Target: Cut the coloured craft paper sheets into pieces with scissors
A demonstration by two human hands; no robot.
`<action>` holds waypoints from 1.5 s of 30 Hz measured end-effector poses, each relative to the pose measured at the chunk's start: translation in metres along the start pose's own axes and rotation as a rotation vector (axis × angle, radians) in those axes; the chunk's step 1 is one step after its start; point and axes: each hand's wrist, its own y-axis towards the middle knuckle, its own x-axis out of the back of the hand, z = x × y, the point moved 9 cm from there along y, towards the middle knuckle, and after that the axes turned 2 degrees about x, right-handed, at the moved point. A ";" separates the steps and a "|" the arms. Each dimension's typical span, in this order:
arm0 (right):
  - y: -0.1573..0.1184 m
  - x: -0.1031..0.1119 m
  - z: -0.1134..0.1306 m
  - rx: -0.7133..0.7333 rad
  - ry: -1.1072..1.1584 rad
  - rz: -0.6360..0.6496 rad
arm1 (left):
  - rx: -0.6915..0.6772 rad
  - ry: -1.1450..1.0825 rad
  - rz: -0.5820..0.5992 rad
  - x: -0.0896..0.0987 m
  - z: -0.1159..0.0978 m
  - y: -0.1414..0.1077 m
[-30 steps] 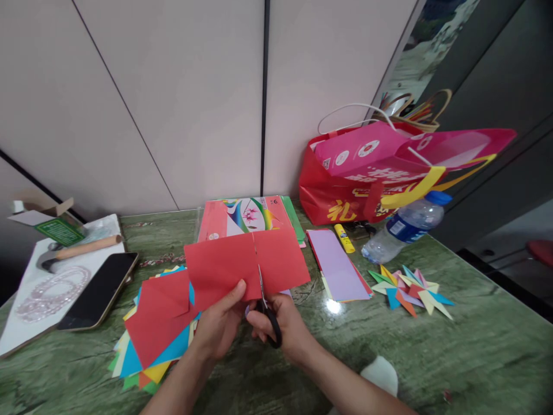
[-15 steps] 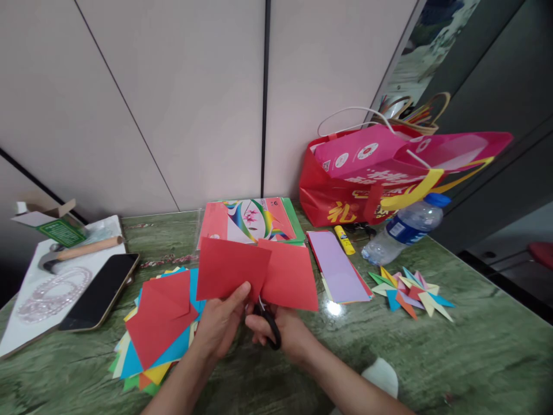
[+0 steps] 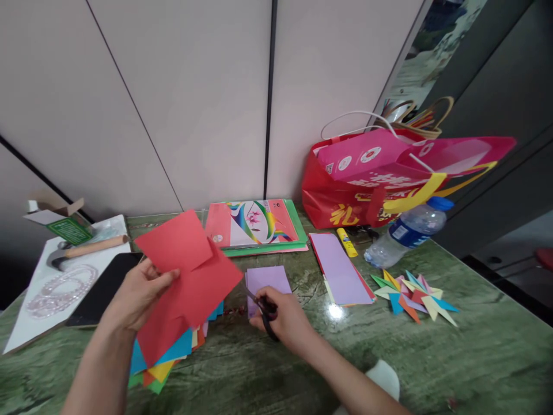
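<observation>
Two red paper squares [image 3: 175,239] are pinched at their left edge by the left hand [image 3: 140,288]: the thumb is laid flat on the upper face, while the other fingers are mostly hidden behind the paper, so their exact spread cannot be told. From the thumb tip the paper is fanned away up and to the right, with the squares overlapped at an angle. Beneath it, more red paper [image 3: 162,340] is seen on a stack of coloured sheets [image 3: 181,349] on the green table [image 3: 432,369]; whether the held squares are touched by that stack cannot be told.

A pair of scissors [image 3: 271,327] is gripped by the right hand [image 3: 280,314], with the fingers curled around the black handles. The blades are pointed up and left, toward the right corner of the held red squares, and are seen just beside that corner; whether they are parted is too small to tell. Small purple sheets [image 3: 270,278] are laid just beyond the right hand, partly covered by it. Farther right, purple strips [image 3: 343,271] are set beside a yellow glue stick [image 3: 347,242], near folded paper stars [image 3: 415,294].
</observation>
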 end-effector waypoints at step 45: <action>0.014 0.025 -0.006 0.065 -0.478 -0.082 | -0.416 1.095 0.410 -0.111 0.074 -0.018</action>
